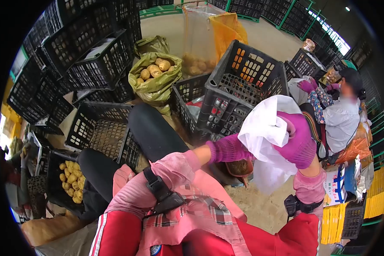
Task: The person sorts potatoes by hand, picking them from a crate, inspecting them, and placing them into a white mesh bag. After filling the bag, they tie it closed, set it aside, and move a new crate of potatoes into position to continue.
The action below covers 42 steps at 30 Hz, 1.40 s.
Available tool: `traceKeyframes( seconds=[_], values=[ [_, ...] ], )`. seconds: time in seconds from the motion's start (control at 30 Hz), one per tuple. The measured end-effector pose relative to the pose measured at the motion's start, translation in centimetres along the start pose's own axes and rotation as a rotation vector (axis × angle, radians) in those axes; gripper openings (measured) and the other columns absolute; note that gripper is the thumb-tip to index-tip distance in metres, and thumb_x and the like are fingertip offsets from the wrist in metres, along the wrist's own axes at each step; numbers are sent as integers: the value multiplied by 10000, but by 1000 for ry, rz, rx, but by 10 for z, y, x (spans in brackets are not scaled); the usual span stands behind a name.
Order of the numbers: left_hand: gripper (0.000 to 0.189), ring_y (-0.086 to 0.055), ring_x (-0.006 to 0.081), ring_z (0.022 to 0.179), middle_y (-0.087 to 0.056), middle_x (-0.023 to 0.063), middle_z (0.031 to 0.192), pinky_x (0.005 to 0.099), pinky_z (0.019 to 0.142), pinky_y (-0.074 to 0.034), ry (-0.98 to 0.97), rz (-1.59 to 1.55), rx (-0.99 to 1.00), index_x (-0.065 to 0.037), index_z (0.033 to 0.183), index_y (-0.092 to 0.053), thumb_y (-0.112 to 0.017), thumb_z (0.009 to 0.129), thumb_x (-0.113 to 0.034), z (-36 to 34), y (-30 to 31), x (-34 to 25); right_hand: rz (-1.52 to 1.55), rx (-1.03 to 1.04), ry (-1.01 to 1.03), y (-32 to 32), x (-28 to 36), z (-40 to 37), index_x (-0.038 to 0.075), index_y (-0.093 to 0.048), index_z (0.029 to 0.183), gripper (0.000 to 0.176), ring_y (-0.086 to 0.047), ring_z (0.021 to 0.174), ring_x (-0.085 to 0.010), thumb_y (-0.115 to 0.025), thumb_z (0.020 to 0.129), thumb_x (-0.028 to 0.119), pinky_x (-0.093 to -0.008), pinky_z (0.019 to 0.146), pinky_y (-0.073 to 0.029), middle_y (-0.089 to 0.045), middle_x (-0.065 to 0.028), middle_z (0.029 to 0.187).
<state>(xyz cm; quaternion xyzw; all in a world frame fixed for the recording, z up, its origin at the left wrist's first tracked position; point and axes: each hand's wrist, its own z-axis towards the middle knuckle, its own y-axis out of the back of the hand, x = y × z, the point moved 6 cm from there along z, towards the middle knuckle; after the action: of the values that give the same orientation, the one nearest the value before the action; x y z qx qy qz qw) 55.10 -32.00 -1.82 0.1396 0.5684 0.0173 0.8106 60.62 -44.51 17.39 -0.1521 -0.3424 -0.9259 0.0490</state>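
Observation:
A thin, crumpled white plastic bag (pixel 260 123) hangs in front of me, its lower end reaching down over the floor. My right hand (pixel 301 141), in a purple knit glove, is closed on the bag's right side. Coming from the left, my left hand (pixel 231 149) in a matching glove goes into or behind the bag; its fingers are hidden by the plastic. Just beyond the bag stands a black plastic crate (pixel 247 91), apparently set on a lower crate (pixel 187 96). Beneath my gloves a small reddish container (pixel 240 168) with dark contents is partly covered.
An olive sack of potatoes (pixel 155 74) stands ahead, beside a clear bag (pixel 198 47). Another crate (pixel 102 128) lies left of my knee, with potatoes (pixel 72 181) in a black container nearby. Crates (pixel 85 34) are stacked left. A co-worker (pixel 339 111) sits at right.

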Motion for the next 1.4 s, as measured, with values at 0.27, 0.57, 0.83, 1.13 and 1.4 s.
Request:
traceKeyframes(
  seconds=[0.27, 0.57, 0.83, 1.13, 1.4],
  values=[
    [309, -668, 152, 957, -668, 101, 1130, 318, 860, -569, 344, -663, -338, -29, 1051, -597, -535, 1011, -330, -32, 65, -27, -365, 453, -138, -97, -7, -42, -17, -560, 1238, 526, -654, 1026, -241, -725, 785, 193, -352, 873, -504, -665, -182, 1093],
    [552, -531, 274, 1236, -504, 115, 1381, 475, 1026, -452, 102, -1029, -229, -54, 1439, -370, -481, 1008, -379, -90, 65, -59, 113, 179, -132, -147, 43, -15, -63, -558, 1215, 554, -603, 1034, -390, -721, 755, 200, -441, 917, -498, -626, -238, 1111],
    [293, -608, 180, 1031, -599, 64, 1101, 413, 924, -547, -146, -899, -814, -19, 1238, -521, -478, 991, -171, -155, 172, -90, 324, 400, -276, -186, 34, -12, 13, -367, 1441, 868, -477, 1279, -382, -783, 730, 287, -414, 1048, -407, -498, -225, 1370],
    [921, -469, 190, 1260, -429, 119, 1425, 324, 1043, -417, 257, 66, -757, 4, 1508, -198, -779, 823, -200, -170, 172, -74, 57, 660, -294, -254, -2, 16, 99, -650, 1119, 387, -647, 921, -399, -692, 803, 317, -435, 769, -532, -678, -193, 978],
    [224, -658, 129, 872, -662, 25, 1038, 329, 630, -559, -241, -925, -1200, -89, 1163, -590, -540, 964, -176, -224, 218, -18, 521, 371, -133, -242, 63, 63, -45, -433, 1394, 805, -529, 1241, -314, -747, 674, 129, -368, 1046, -397, -555, -221, 1315]
  ],
)
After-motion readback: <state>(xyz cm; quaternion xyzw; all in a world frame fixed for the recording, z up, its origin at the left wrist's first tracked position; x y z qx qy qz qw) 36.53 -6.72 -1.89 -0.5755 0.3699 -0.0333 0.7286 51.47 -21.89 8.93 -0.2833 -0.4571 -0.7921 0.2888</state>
